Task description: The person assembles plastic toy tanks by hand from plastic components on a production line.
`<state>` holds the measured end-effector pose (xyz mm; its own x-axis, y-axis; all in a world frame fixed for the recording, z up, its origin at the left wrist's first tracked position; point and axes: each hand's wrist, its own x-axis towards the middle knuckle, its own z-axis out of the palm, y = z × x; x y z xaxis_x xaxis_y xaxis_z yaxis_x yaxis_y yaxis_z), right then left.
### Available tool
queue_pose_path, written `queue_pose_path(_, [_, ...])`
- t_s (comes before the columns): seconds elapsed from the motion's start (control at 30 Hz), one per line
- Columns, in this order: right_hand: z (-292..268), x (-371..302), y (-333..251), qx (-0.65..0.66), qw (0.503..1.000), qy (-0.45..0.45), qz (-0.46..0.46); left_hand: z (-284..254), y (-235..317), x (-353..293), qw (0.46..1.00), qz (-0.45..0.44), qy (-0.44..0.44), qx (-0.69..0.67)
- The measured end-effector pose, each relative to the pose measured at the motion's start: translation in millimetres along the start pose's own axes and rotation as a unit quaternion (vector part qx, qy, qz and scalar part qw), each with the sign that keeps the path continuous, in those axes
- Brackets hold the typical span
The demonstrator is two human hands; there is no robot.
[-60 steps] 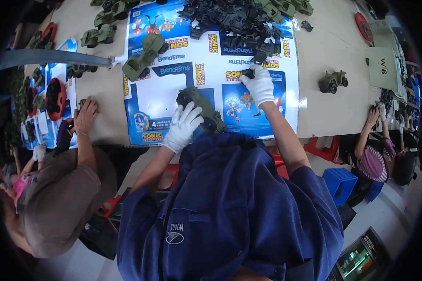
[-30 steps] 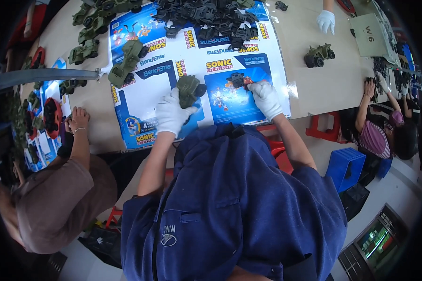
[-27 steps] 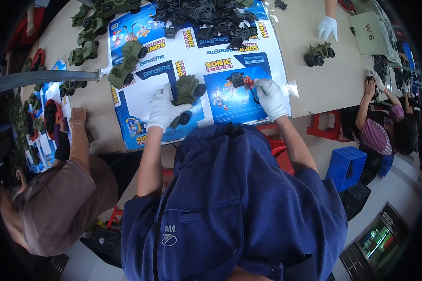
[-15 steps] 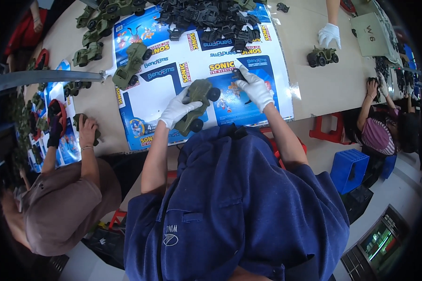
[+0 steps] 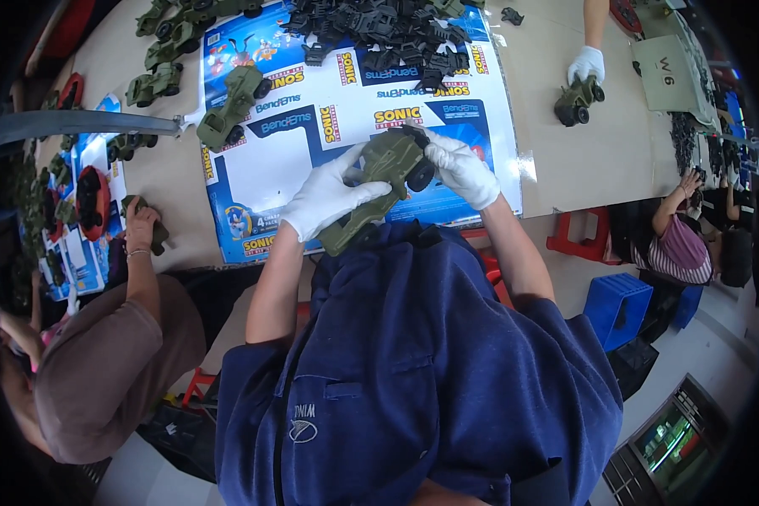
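Note:
My left hand (image 5: 325, 198), in a white glove, grips an olive-green toy truck (image 5: 383, 162) by its body, tilted above the printed sheet (image 5: 261, 173). My right hand (image 5: 464, 173), also white-gloved, is closed at the truck's far end, beside a black wheel. Its fingers press a small black plastic part (image 5: 411, 133) against that end; the fingertips hide part of it. A second green toy truck (image 5: 232, 105) lies on the sheet to the left.
A heap of black plastic parts (image 5: 371, 38) covers the sheet's far side. More green trucks (image 5: 153, 84) stand at the left, near a metal bar (image 5: 84, 124). At right, a co-worker's gloved hand (image 5: 586, 64) holds a toy truck (image 5: 575, 105) near a pale green bin (image 5: 670, 67).
My right hand has brought the black part leftward to the truck's end. The truck has come up closer and turned. The co-worker's hand at right has taken hold of a truck.

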<state>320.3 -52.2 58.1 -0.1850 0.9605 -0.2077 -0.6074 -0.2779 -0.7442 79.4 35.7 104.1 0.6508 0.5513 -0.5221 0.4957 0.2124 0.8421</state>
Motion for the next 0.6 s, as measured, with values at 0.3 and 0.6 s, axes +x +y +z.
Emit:
queue_pose_path(0.3, [-4, -1, 1, -0.050, 0.998, 0.028, -0.015, 6, 2, 1, 1.000, -0.018, 0.007, -0.011])
queue_pose_path(0.6, [-9, 3, -24, -0.237, 0.971, -0.007, -0.009, 7, 5, -2, 0.999, -0.016, 0.025, 0.030])
